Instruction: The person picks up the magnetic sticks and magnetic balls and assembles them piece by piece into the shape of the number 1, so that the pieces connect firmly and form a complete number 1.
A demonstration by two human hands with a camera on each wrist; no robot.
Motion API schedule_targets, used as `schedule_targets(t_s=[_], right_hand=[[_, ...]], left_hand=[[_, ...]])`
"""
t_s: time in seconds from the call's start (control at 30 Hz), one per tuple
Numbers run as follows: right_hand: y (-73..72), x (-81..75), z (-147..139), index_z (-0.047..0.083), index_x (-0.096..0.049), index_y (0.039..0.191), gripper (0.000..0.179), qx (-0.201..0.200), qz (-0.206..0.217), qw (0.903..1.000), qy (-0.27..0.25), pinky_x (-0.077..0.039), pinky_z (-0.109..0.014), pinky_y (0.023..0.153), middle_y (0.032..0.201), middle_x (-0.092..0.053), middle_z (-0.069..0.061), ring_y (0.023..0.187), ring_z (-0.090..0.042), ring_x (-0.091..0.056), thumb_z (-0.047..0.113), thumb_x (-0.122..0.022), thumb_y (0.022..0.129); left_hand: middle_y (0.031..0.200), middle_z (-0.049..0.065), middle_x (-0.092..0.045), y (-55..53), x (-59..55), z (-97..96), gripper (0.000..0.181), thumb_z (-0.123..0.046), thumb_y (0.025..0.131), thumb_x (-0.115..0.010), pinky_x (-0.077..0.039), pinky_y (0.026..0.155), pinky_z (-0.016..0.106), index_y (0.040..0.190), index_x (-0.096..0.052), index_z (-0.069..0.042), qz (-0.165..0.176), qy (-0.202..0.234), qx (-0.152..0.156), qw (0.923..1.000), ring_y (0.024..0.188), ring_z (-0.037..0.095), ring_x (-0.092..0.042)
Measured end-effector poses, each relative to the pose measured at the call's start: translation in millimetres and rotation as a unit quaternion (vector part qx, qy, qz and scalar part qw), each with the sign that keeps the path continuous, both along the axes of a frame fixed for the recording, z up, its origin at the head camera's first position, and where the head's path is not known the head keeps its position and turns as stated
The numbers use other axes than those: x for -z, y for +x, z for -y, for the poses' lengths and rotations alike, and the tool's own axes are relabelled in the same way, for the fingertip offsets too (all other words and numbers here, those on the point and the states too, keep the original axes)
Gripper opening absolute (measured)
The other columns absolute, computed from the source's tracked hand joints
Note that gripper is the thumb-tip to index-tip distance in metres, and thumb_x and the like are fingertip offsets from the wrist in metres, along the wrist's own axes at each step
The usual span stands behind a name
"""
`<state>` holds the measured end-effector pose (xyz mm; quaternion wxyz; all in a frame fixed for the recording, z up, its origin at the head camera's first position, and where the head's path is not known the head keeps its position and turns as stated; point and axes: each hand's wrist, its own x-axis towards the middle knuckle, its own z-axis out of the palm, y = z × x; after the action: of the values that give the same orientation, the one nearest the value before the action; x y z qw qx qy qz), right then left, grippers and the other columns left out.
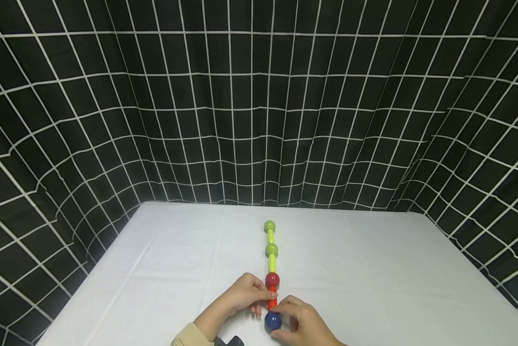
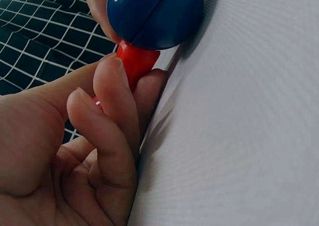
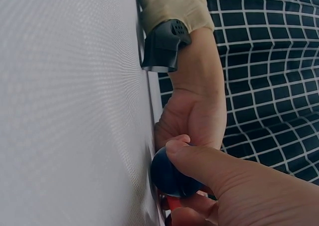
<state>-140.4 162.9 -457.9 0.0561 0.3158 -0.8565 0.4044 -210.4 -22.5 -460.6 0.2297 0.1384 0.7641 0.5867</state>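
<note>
A straight chain of balls and rods lies on the white cloth, running away from me. At its near end is a blue ball (image 1: 273,321), which my right hand (image 1: 305,323) grips between thumb and fingers. A red rod (image 1: 273,303) joins the blue ball to a red ball (image 1: 272,279). My left hand (image 1: 247,294) pinches this rod from the left side. In the left wrist view the rod (image 2: 134,64) meets the blue ball (image 2: 155,16). Beyond the red ball come a yellow-green rod (image 1: 272,263), a green ball (image 1: 271,249), a shorter-looking yellow-green rod (image 1: 270,236) and another green ball (image 1: 269,226).
The table (image 1: 177,250) is covered with a white cloth that shows faint creases. A black curtain with a white grid (image 1: 263,120) surrounds its back and sides. A dark wrist device (image 3: 164,44) sits by the beige left sleeve (image 3: 174,6).
</note>
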Motion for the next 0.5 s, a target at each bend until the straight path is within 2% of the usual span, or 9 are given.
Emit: schedule_targets(t_s=[0.5], right_hand=[[0.1, 0.8, -0.2, 0.003, -0.068, 0.103, 0.032, 0.009, -0.001, 0.9999, 0.015, -0.041, -0.012, 0.047, 0.091, -0.063, 0.000, 0.057, 0.010, -0.039, 0.019, -0.076, 0.076]], left_hand=[[0.053, 0.000, -0.061, -0.6, 0.8, -0.7, 0.027, -0.027, 0.079, -0.072, -0.035, 0.035, 0.010, 0.074, -0.069, -0.001, 0.002, -0.003, -0.002, 1.0000, 0.035, 0.001, -0.048]])
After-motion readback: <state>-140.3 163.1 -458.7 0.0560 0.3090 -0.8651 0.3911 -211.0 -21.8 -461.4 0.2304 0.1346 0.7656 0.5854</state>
